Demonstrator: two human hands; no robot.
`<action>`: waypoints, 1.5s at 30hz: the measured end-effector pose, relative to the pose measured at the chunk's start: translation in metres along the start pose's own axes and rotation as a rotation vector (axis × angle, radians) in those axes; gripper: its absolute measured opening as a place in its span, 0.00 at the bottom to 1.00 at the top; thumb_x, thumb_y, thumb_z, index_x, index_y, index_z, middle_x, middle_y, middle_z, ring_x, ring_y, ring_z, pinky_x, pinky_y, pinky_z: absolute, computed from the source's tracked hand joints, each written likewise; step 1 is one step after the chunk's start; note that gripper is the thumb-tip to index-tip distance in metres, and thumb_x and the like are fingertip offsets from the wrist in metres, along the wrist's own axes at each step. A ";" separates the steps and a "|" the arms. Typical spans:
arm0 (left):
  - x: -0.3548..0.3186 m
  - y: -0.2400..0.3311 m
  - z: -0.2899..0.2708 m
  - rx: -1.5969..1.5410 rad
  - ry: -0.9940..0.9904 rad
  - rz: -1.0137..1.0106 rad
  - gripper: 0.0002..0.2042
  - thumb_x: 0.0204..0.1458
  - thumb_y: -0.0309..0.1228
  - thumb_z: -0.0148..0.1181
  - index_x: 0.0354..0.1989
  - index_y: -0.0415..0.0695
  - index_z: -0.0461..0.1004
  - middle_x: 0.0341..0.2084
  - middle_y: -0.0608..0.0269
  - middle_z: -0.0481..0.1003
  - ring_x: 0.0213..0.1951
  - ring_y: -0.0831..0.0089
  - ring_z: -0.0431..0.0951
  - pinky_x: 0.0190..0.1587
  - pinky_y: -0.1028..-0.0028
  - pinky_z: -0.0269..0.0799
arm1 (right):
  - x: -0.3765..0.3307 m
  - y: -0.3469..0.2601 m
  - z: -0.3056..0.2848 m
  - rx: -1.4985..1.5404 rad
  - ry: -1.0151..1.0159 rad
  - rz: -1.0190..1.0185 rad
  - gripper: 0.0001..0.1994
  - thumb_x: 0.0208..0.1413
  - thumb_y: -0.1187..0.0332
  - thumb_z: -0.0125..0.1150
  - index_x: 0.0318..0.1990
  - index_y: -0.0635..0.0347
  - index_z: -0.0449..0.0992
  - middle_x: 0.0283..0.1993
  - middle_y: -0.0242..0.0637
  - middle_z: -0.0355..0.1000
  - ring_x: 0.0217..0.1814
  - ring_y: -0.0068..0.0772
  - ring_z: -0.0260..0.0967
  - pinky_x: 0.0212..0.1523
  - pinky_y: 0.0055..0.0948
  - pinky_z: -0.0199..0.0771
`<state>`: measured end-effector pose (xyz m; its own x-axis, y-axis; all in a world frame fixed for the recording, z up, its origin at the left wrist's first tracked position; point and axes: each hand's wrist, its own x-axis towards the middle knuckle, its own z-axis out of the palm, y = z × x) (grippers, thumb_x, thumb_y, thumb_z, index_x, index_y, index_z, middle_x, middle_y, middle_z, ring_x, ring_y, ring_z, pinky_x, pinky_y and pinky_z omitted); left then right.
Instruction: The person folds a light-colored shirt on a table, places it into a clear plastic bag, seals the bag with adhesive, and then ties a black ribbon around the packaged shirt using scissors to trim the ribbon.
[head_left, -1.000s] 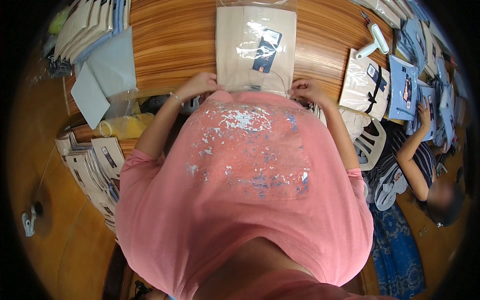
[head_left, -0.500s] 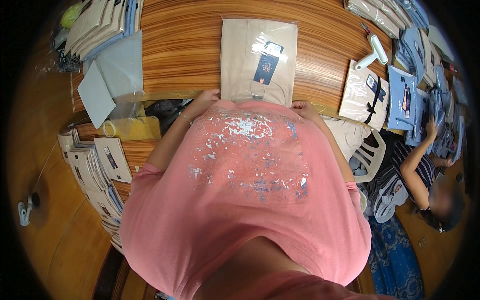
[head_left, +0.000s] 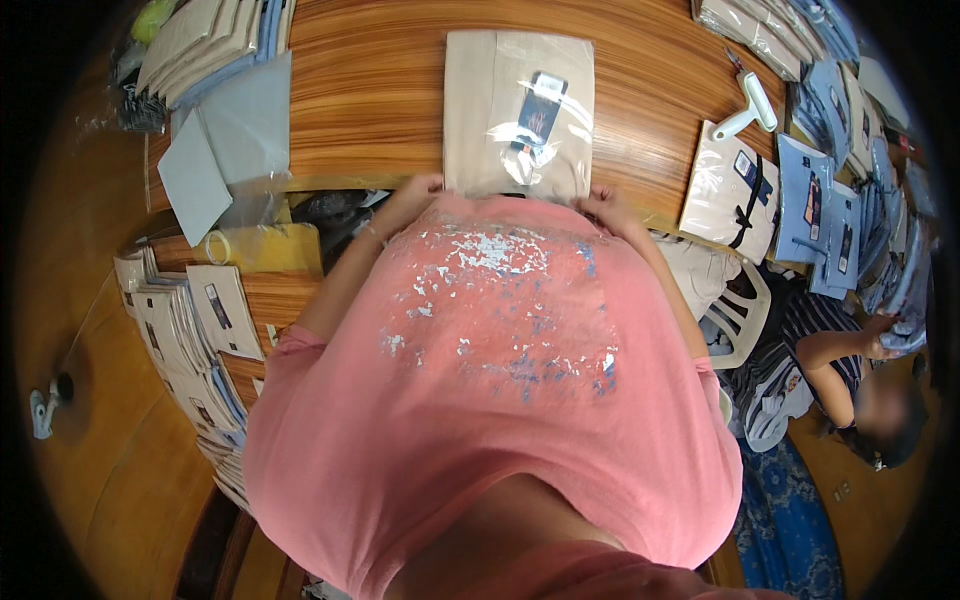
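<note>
A folded beige garment in a clear plastic bag lies flat on the wood-grain table in front of me. A dark blue hang tag shows through the film, beside bright glare. My left hand is closed at the bag's near left corner, its fingertips partly hidden. At the near right corner, my right hand pinches the bag's edge with curled fingers. My shirt hides part of the bag's near end.
Right of me lie a bagged beige garment with a black strap, a white lint roller and blue packs. A co-worker is beyond a white chair. Left are garment stacks and plastic sheets.
The bagged garment has shifted slightly away from me, and the tag and glare sit differently. My right hand has come up a little. The co-worker's arm has lowered with a blue pack.
</note>
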<state>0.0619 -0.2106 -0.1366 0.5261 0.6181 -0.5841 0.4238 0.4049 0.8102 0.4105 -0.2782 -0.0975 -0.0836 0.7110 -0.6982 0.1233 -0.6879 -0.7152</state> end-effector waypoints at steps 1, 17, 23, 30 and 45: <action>0.010 0.014 -0.005 -0.015 0.018 -0.071 0.06 0.50 0.26 0.55 0.32 0.36 0.73 0.22 0.72 0.70 0.26 0.82 0.68 0.31 0.79 0.67 | -0.002 -0.019 0.000 0.000 0.036 -0.020 0.05 0.50 0.69 0.59 0.29 0.60 0.76 0.19 0.25 0.68 0.14 0.13 0.55 0.17 0.14 0.57; 0.069 0.095 0.041 0.991 0.583 0.842 0.15 0.46 0.35 0.59 0.42 0.46 0.68 0.52 0.61 0.64 0.55 0.62 0.61 0.57 0.60 0.51 | 0.063 -0.059 -0.002 0.309 0.219 -0.156 0.15 0.51 0.63 0.60 0.42 0.61 0.69 0.32 0.34 0.70 0.27 0.25 0.68 0.26 0.21 0.70; 0.038 0.094 0.055 0.855 0.794 0.896 0.08 0.43 0.31 0.60 0.33 0.46 0.71 0.48 0.61 0.67 0.54 0.64 0.62 0.54 0.56 0.53 | 0.031 -0.079 0.041 -0.848 0.687 -1.002 0.23 0.41 0.60 0.65 0.46 0.56 0.68 0.41 0.40 0.66 0.46 0.40 0.61 0.45 0.39 0.58; 0.029 0.062 0.069 0.879 0.002 0.729 0.17 0.46 0.30 0.58 0.45 0.40 0.68 0.54 0.53 0.61 0.61 0.55 0.54 0.57 0.62 0.56 | 0.047 -0.071 0.035 -0.842 0.504 -0.914 0.07 0.44 0.67 0.58 0.33 0.52 0.76 0.37 0.33 0.68 0.44 0.37 0.61 0.44 0.38 0.56; 0.086 0.094 0.096 1.035 0.649 0.668 0.30 0.48 0.39 0.55 0.57 0.36 0.56 0.57 0.45 0.54 0.62 0.50 0.50 0.62 0.51 0.45 | 0.041 -0.070 0.008 -0.487 0.664 -0.922 0.11 0.52 0.65 0.54 0.40 0.59 0.73 0.48 0.45 0.64 0.48 0.41 0.63 0.49 0.40 0.61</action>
<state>0.2180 -0.1837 -0.1156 0.5316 0.8087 0.2518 0.7275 -0.5882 0.3531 0.3901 -0.2022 -0.0756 0.1659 0.9353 0.3126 0.6517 0.1339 -0.7466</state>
